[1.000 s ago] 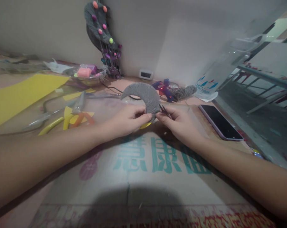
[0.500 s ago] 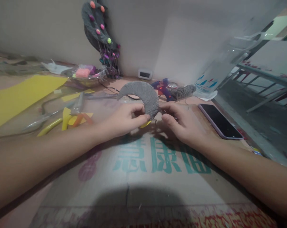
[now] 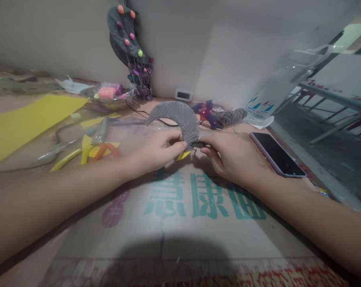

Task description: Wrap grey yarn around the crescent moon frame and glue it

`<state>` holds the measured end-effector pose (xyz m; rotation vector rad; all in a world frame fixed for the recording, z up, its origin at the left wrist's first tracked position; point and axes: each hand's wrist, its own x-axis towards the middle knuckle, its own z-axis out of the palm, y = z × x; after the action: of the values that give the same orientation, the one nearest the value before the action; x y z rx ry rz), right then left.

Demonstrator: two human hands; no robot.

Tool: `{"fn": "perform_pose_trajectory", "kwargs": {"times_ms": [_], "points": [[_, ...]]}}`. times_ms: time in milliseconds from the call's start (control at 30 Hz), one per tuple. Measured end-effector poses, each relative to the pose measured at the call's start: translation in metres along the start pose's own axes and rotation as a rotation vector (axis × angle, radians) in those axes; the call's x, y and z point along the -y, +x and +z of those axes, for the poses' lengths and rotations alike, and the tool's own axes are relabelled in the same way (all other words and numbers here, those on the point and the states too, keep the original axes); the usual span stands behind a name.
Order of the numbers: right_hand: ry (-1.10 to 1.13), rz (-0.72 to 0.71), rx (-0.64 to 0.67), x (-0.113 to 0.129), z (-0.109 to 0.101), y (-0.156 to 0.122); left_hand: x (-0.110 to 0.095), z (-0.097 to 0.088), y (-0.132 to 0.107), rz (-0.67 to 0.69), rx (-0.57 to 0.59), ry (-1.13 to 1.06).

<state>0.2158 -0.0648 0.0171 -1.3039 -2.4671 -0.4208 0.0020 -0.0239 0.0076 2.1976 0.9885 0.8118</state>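
Observation:
A crescent shape wrapped in grey yarn (image 3: 188, 118) stands over the cardboard, its open side to the left. My left hand (image 3: 159, 150) is closed on its lower end, thumb in front, and a bit of yellow paper (image 3: 183, 156) shows beneath the thumb. At the crescent's lower right, a short dark length of grey yarn (image 3: 199, 144) runs into my right hand (image 3: 228, 153), which pinches it between thumb and fingers. A thin loose yarn end hangs between both hands.
Printed cardboard (image 3: 132, 235) lies under my arms. To the left are yellow-handled pliers (image 3: 66, 160), orange-handled scissors (image 3: 107, 148) and yellow sheet (image 3: 33, 123). Behind stand a glue gun (image 3: 206, 113), yarn skein (image 3: 232, 117) and water bottle (image 3: 267, 87). A phone (image 3: 277, 155) lies right.
My right thumb and fingers have closed on the yarn beside the crescent. The left hand keeps its hold. The whole view has shifted slightly.

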Motion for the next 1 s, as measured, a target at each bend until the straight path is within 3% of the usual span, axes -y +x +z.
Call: {"fn": "perform_pose_trajectory", "kwargs": {"times_ms": [333, 567, 1000], "points": [[0.064, -0.001, 0.004, 0.0, 0.0, 0.001, -0.001, 0.0, -0.001, 0.005, -0.013, 0.022], [0.195, -0.045, -0.113, -0.008, 0.009, -0.004, -0.002, 0.0, -0.002, 0.009, -0.026, 0.021], [0.059, -0.03, -0.013, -0.005, 0.005, -0.003, 0.002, 0.0, -0.001, 0.071, -0.015, -0.019]]}}
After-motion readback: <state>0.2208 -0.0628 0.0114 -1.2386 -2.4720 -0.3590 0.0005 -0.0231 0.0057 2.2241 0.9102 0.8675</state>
